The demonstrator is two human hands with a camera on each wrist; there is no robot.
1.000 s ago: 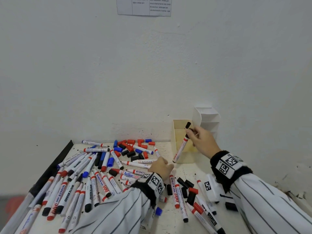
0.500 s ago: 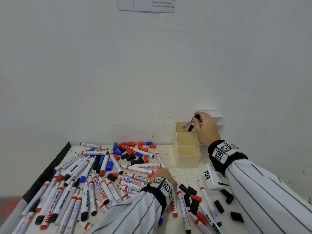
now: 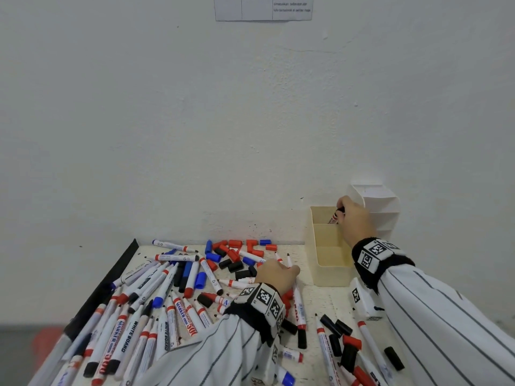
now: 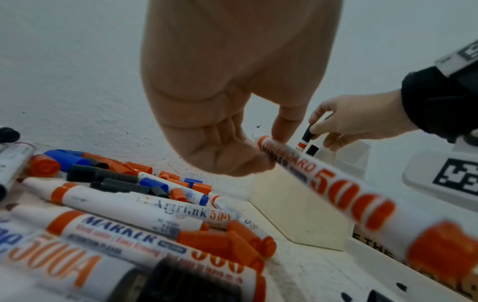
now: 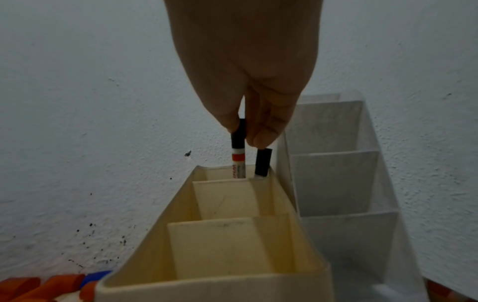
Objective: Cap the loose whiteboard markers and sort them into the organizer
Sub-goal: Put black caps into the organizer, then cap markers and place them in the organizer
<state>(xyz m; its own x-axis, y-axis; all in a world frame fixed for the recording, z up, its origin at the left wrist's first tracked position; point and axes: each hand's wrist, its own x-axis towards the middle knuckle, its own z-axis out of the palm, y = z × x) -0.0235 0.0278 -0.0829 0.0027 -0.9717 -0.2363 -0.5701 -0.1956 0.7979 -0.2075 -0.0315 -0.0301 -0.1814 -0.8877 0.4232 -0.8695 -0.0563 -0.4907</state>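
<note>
The right hand (image 5: 248, 85), pinching a black-capped white marker (image 5: 238, 151), has lowered it into the cream plastic organizer's (image 5: 232, 286) rear compartment, while the left hand (image 4: 227, 114) grips another white marker with red lettering (image 4: 323, 181).

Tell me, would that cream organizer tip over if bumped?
Probably not easily: the cream organizer sits long and low beside the white organizer. It looks like thin plastic holding only two markers, so a push would likely slide it.

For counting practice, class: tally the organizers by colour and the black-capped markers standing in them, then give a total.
Cream organizer: 1
White organizer: 1
Black-capped markers, both in the cream one's back compartment: 2, one in the right hand grip, one standing free
Total: 4
</note>
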